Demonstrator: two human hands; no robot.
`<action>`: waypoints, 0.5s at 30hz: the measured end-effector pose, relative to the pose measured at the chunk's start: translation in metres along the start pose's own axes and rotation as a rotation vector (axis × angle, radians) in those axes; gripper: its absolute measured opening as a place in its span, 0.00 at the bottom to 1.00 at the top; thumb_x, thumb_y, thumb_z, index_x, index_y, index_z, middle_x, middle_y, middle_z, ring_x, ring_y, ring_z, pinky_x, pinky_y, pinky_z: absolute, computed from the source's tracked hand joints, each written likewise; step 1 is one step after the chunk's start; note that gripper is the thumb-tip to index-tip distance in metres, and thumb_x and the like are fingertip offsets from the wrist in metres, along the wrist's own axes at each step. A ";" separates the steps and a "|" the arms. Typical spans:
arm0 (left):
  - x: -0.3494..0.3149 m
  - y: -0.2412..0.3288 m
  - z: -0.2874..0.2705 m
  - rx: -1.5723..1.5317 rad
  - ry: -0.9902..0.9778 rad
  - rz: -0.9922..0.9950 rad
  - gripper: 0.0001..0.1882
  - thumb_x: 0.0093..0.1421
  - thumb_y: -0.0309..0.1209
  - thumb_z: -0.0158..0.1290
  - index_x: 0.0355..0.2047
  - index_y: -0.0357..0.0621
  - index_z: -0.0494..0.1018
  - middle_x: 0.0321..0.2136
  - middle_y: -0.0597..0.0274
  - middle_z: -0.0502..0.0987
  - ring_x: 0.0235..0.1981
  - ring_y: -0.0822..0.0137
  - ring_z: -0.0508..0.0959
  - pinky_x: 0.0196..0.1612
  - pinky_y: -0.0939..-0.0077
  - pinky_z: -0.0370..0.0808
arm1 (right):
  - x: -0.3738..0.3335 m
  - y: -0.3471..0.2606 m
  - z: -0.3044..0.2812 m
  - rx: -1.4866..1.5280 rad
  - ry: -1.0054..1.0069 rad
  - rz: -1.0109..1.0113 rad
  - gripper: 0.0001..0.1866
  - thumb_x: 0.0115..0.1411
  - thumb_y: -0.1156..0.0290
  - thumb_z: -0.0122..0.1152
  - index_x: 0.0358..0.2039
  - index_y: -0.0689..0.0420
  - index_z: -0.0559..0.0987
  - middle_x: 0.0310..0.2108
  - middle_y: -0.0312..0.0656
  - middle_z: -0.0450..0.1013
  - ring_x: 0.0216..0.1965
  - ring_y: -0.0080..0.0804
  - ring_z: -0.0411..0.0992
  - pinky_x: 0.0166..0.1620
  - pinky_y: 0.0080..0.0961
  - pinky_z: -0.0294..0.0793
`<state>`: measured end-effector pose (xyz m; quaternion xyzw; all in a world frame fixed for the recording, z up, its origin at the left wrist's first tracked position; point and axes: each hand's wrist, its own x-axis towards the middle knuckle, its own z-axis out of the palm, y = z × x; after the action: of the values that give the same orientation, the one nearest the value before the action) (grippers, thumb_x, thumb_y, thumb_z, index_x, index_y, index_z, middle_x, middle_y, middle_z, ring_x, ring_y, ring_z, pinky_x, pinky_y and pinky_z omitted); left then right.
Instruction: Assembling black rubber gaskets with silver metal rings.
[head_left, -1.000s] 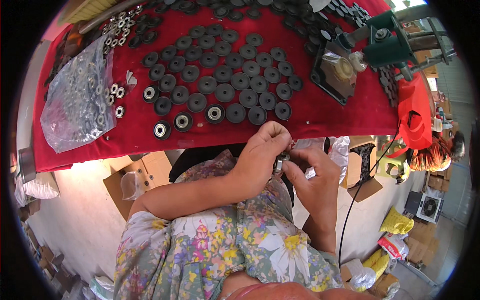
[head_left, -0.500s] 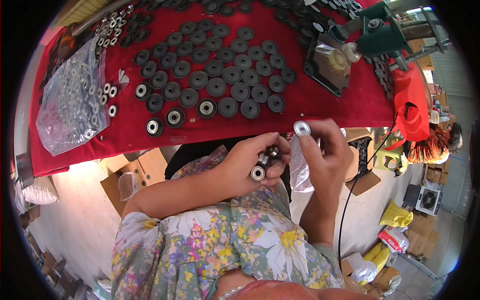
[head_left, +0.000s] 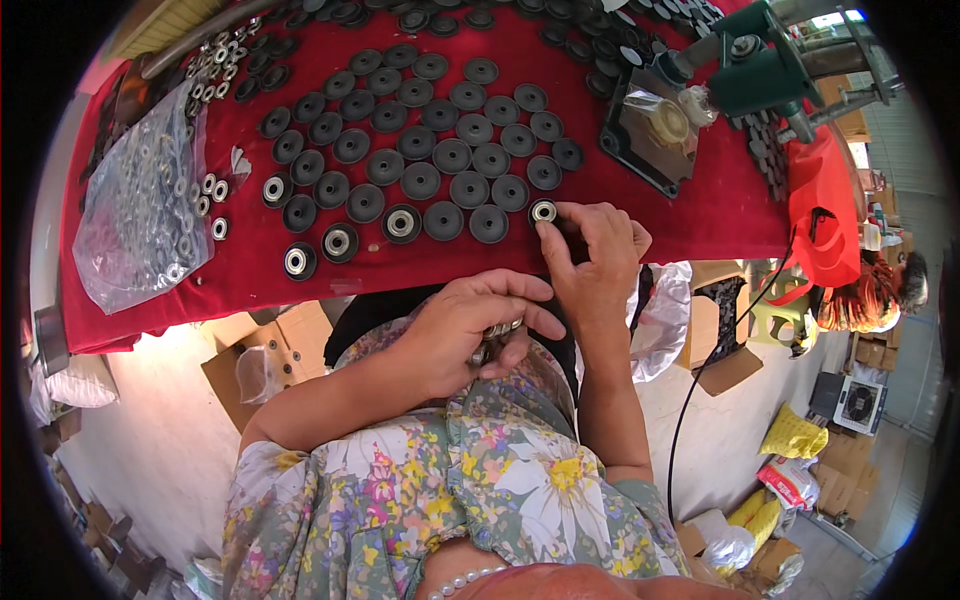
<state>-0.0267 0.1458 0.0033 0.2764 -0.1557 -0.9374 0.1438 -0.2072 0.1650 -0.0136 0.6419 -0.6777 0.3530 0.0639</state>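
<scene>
My right hand pinches a small shiny ball bearing over a black round cap at the right end of the front rows. Close to my body, my left hand curls around several metal bearings, partly hidden by its fingers. Many black round caps lie in loose rows on the red cloth. Bearings sit in a few of them at the left, such as the front cap. Whether the pinched bearing touches its cap, I cannot tell.
A clear plastic bag of bearings lies at the left, with loose bearings beside it. A green hand press stands at the far right, near a dark metal plate. A red bag hangs off the right edge.
My right hand has moved forward and left, bringing a bearing from above the table's front edge to a cap. My left hand has shifted slightly left and down, still holding its bearings.
</scene>
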 end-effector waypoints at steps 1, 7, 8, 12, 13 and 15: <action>0.001 0.000 -0.001 0.023 0.000 0.015 0.14 0.67 0.25 0.43 0.51 0.33 0.68 0.39 0.39 0.79 0.18 0.69 0.73 0.19 0.78 0.67 | 0.000 -0.001 0.000 -0.018 0.011 -0.007 0.11 0.50 0.68 0.72 0.34 0.51 0.80 0.29 0.33 0.74 0.34 0.32 0.72 0.46 0.34 0.58; 0.000 0.000 0.000 0.024 0.008 0.051 0.13 0.68 0.27 0.44 0.50 0.34 0.69 0.37 0.40 0.80 0.18 0.69 0.74 0.18 0.79 0.68 | -0.004 -0.004 -0.004 -0.100 -0.028 0.025 0.12 0.52 0.67 0.71 0.37 0.51 0.82 0.31 0.33 0.74 0.35 0.32 0.72 0.46 0.35 0.58; 0.000 0.000 -0.002 0.025 0.008 0.053 0.13 0.68 0.27 0.44 0.50 0.34 0.69 0.37 0.40 0.80 0.18 0.69 0.74 0.18 0.79 0.68 | -0.005 -0.004 -0.004 -0.099 -0.027 0.024 0.12 0.52 0.67 0.71 0.37 0.51 0.82 0.31 0.33 0.74 0.35 0.32 0.72 0.46 0.35 0.58; 0.000 -0.001 -0.003 0.035 -0.012 0.054 0.13 0.67 0.28 0.47 0.50 0.37 0.68 0.38 0.44 0.80 0.20 0.70 0.76 0.17 0.80 0.65 | -0.005 -0.007 -0.006 -0.136 0.008 0.013 0.16 0.51 0.65 0.72 0.41 0.51 0.83 0.32 0.33 0.74 0.36 0.32 0.71 0.46 0.35 0.58; 0.000 -0.001 -0.003 0.038 -0.001 0.058 0.13 0.67 0.28 0.47 0.50 0.37 0.68 0.38 0.44 0.80 0.20 0.71 0.76 0.17 0.80 0.65 | -0.004 -0.008 -0.007 -0.164 0.021 0.013 0.17 0.51 0.64 0.72 0.42 0.51 0.83 0.32 0.33 0.74 0.36 0.32 0.71 0.46 0.35 0.58; 0.000 0.000 -0.002 0.050 0.001 0.078 0.13 0.67 0.28 0.47 0.49 0.38 0.68 0.38 0.45 0.80 0.21 0.70 0.76 0.17 0.80 0.65 | -0.001 -0.010 -0.010 -0.160 0.019 0.001 0.18 0.50 0.64 0.72 0.43 0.51 0.83 0.33 0.33 0.75 0.36 0.32 0.71 0.46 0.35 0.58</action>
<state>-0.0256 0.1453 0.0016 0.2740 -0.1897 -0.9267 0.1736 -0.2022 0.1720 -0.0023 0.6312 -0.7033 0.3037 0.1214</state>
